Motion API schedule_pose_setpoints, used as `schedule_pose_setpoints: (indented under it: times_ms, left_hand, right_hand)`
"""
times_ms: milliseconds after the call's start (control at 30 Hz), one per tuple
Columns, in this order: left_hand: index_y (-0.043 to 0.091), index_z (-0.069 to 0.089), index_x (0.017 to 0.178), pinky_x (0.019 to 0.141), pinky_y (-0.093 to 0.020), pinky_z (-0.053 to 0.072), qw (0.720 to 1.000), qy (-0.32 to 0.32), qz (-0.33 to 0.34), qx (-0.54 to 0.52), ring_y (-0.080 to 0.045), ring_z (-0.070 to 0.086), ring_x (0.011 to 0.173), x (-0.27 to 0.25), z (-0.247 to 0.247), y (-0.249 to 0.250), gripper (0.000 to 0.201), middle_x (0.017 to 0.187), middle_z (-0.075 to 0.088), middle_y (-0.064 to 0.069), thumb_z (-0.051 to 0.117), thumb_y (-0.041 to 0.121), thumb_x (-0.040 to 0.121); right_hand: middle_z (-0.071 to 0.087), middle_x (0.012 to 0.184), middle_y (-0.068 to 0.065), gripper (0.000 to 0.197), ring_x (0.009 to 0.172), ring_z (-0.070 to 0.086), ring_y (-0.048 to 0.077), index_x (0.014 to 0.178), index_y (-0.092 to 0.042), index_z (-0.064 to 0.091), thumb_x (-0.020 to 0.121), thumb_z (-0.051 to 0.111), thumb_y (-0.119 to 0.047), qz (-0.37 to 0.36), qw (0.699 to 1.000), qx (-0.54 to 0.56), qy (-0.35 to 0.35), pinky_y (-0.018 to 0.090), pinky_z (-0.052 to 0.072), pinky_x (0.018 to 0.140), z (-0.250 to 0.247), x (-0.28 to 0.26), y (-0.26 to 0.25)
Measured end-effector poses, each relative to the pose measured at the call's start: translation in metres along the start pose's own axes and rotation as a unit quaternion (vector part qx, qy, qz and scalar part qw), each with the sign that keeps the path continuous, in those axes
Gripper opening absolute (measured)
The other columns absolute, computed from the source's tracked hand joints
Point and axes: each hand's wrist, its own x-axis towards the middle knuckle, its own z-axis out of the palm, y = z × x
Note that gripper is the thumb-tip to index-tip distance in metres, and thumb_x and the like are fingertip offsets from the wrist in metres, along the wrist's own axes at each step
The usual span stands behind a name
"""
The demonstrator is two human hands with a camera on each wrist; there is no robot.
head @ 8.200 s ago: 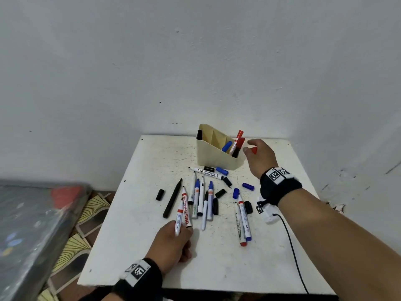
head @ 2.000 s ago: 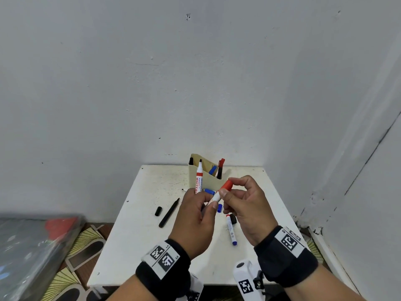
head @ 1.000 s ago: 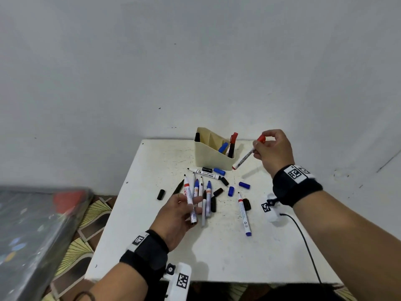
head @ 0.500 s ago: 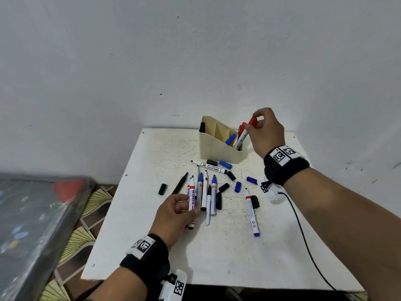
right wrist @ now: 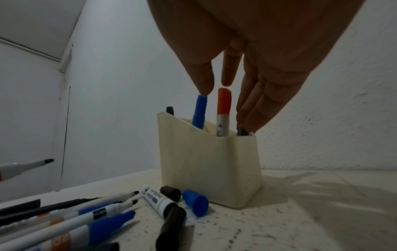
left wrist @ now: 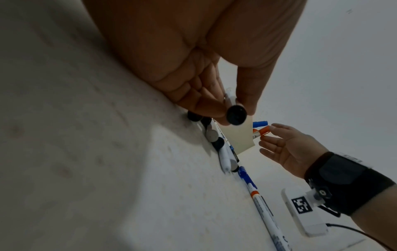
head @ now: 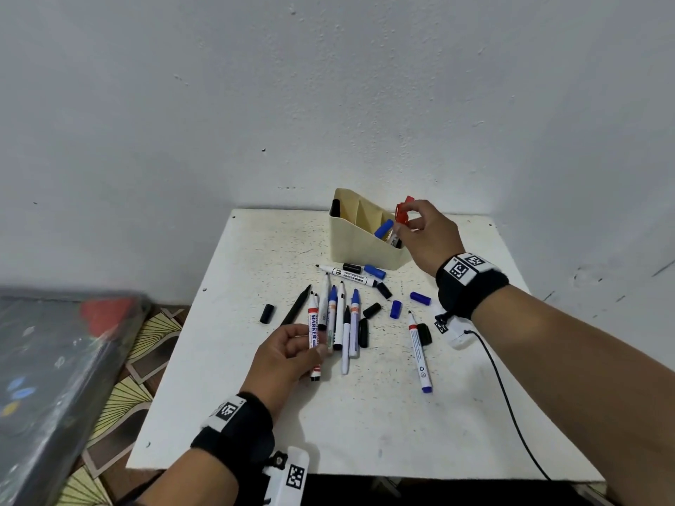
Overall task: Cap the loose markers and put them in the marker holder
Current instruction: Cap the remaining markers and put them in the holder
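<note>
- Hands first: the right hand (head: 429, 233) is over the cream marker holder (head: 359, 246) at the far side of the white desk (head: 365, 425), fingers straight and spread, gripping nothing; its fingertips (right wrist: 204, 88) are just above the caps standing in the holder.
- Red-capped marker (right wrist: 223, 110) stands upright in the holder's near compartment, free of the fingers, beside a blue-capped marker (right wrist: 199, 112); a black-capped one (right wrist: 170, 110) sits in the far compartment.
- Left hand (head: 288, 359) has its thumb and fingers pinched round an uncapped marker with a red band (head: 313, 323), raised slightly off the desk, tip pointing away from the person.
- Loose uncapped markers (head: 341, 319) lie in a rough row just right of that hand; a whiteboard marker (head: 349, 276) lies crosswise nearer the holder, and another red-banded marker (head: 418, 354) lies apart to the right.
- Loose caps, black (head: 267, 313) and blue (head: 420, 298), are scattered among them.
</note>
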Motion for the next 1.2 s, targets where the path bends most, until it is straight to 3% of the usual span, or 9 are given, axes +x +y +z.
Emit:
schedule_pose_setpoints:
  times_ms: [100, 267, 367, 500, 667, 833, 1000, 1100, 1200]
  left_hand:
    - [0.005, 0.066, 0.113, 0.061, -0.022, 0.052, 1.0, 0.001, 0.003, -0.015, -0.013, 0.073, 0.075, 0.001, -0.002, -0.001, 0.024, 0.095, 0.079, -0.012, 0.073, -0.001, 0.09]
    - [0.004, 0.065, 0.111, 0.069, -0.034, 0.049, 0.999, 0.024, 0.01, -0.027, -0.014, 0.07, 0.069, -0.001, -0.004, -0.002, 0.023, 0.08, 0.078, -0.008, 0.074, 0.001, 0.09]
    - [0.005, 0.064, 0.111, 0.072, -0.036, 0.05, 0.999, 0.036, 0.01, -0.032, -0.017, 0.07, 0.071, 0.001, -0.006, -0.003, 0.026, 0.077, 0.076, -0.006, 0.076, 0.001, 0.088]
    - [0.005, 0.065, 0.109, 0.065, -0.032, 0.046, 0.999, 0.031, 0.011, -0.033, -0.015, 0.06, 0.064, 0.002, -0.006, -0.004, 0.027, 0.066, 0.067, 0.0, 0.078, 0.001, 0.085]
    - [0.003, 0.064, 0.109, 0.06, -0.028, 0.049, 0.999, 0.02, 0.02, -0.031, -0.009, 0.062, 0.056, 0.0, -0.002, -0.003, 0.024, 0.06, 0.065, 0.005, 0.074, -0.002, 0.088]
    - [0.002, 0.063, 0.109, 0.056, -0.024, 0.05, 0.999, 0.023, 0.02, -0.022, -0.011, 0.064, 0.056, 0.0, -0.003, -0.003, 0.023, 0.062, 0.067, 0.003, 0.073, -0.003, 0.089]
    - [0.003, 0.063, 0.108, 0.051, -0.023, 0.05, 0.999, 0.019, 0.017, -0.021, -0.013, 0.064, 0.054, 0.0, -0.003, -0.003, 0.024, 0.064, 0.069, 0.0, 0.074, -0.003, 0.088]
    - [0.003, 0.064, 0.109, 0.053, -0.026, 0.051, 0.999, 0.021, 0.011, -0.028, -0.015, 0.064, 0.057, 0.001, -0.004, -0.003, 0.027, 0.066, 0.07, -0.002, 0.077, -0.001, 0.086]
    - [0.003, 0.065, 0.111, 0.056, -0.026, 0.052, 1.0, 0.014, 0.001, -0.027, -0.016, 0.065, 0.061, 0.0, -0.004, 0.001, 0.025, 0.071, 0.073, -0.005, 0.074, -0.003, 0.088]
  right_hand:
    - [0.067, 0.106, -0.009, 0.033, 0.088, 0.065, 0.009, 0.129, -0.037, 0.056, 0.098, 0.055, -0.026, 0.015, 1.0, 0.011, 0.015, 0.022, 0.048, 0.066, -0.011, -0.011, 0.004]
    - [0.072, 0.093, -0.005, 0.021, 0.087, 0.069, 0.02, 0.096, -0.03, 0.067, 0.094, 0.054, -0.014, 0.071, 0.997, 0.0, 0.029, 0.039, 0.059, 0.077, -0.034, -0.042, 0.043]
    - [0.07, 0.095, -0.002, 0.023, 0.09, 0.068, 0.023, 0.087, -0.032, 0.067, 0.091, 0.056, -0.012, 0.106, 0.992, -0.063, -0.027, 0.035, 0.056, 0.075, -0.042, -0.066, 0.073]
    - [0.062, 0.105, -0.007, 0.023, 0.1, 0.059, 0.016, 0.11, -0.029, 0.068, 0.099, 0.051, -0.016, 0.095, 0.975, -0.161, -0.117, 0.027, 0.044, 0.084, -0.036, -0.086, 0.083]
    - [0.058, 0.124, 0.003, 0.036, 0.11, 0.06, 0.022, 0.135, -0.036, 0.055, 0.101, 0.053, -0.025, 0.024, 0.951, -0.261, -0.163, 0.031, 0.049, 0.091, -0.022, -0.077, 0.069]
    - [0.054, 0.122, -0.002, 0.038, 0.113, 0.056, 0.019, 0.134, -0.037, 0.057, 0.096, 0.057, -0.035, -0.081, 0.918, -0.314, -0.229, 0.031, 0.047, 0.092, 0.004, -0.075, 0.045]
    - [0.056, 0.12, 0.002, 0.034, 0.114, 0.053, 0.023, 0.127, -0.032, 0.064, 0.097, 0.057, -0.018, -0.109, 0.879, -0.384, -0.259, 0.034, 0.049, 0.093, 0.024, -0.076, 0.045]
    - [0.059, 0.115, 0.004, 0.026, 0.111, 0.056, 0.024, 0.124, -0.029, 0.064, 0.101, 0.055, -0.023, -0.118, 0.889, -0.369, -0.246, 0.033, 0.048, 0.09, 0.023, -0.078, 0.041]
    - [0.064, 0.112, -0.001, 0.022, 0.099, 0.06, 0.017, 0.12, -0.03, 0.067, 0.1, 0.06, -0.032, -0.084, 0.943, -0.253, -0.201, 0.032, 0.049, 0.089, 0.01, -0.084, 0.027]
